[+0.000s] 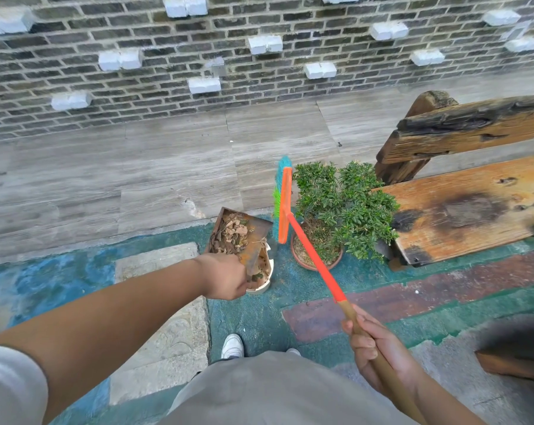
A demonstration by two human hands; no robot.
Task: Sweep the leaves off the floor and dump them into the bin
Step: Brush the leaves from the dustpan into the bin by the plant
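My left hand (226,279) grips the handle of a rusty metal dustpan (253,234) that is held above a small cream bin (264,283). Dry brown leaves (230,233) lie heaped in the dustpan's far end. Some leaf bits show inside the bin. My right hand (374,348) grips the wooden handle of a broom (313,256) with an orange shaft and head. The broom head (284,207), with blue and green bristles, stands upright beside the dustpan, against the potted plant.
A potted green shrub (339,207) in a clay pot stands right of the bin. A weathered wooden bench (462,207) fills the right side. A brick wall (198,50) runs along the back. Grey planks and painted green-blue floor (253,314) lie around my white shoes.
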